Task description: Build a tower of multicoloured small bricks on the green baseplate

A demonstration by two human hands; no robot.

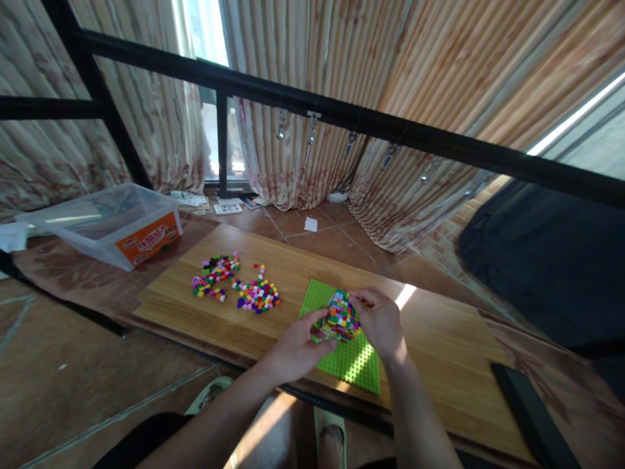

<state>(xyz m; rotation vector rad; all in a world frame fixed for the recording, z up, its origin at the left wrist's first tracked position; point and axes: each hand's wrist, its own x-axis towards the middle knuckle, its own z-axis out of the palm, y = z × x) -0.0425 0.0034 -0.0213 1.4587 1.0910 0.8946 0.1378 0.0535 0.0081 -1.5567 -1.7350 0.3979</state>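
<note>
A block built of many small coloured building bricks (pixel 342 315) stands on a green studded baseplate (pixel 368 366). My left hand (pixel 300 345) is curved round the block's left and near side, thumb in front and fingers behind, gripping it. At the block's upper right edge, the fingertips of my right hand (pixel 379 320) are pinched together against the top. Whether a small brick sits between them is too small to make out. To the left, loose coloured bricks lie in one pile (pixel 258 296) and a second, looser pile (pixel 215 273).
The wooden board (pixel 434 352) carries the baseplate and bricks. A clear plastic tub (pixel 105 225) with an orange label stands at the far left. A long black object (pixel 534 413) lies at the right end. A black metal rail (pixel 303 98) crosses beyond, before striped curtains (pixel 312 39).
</note>
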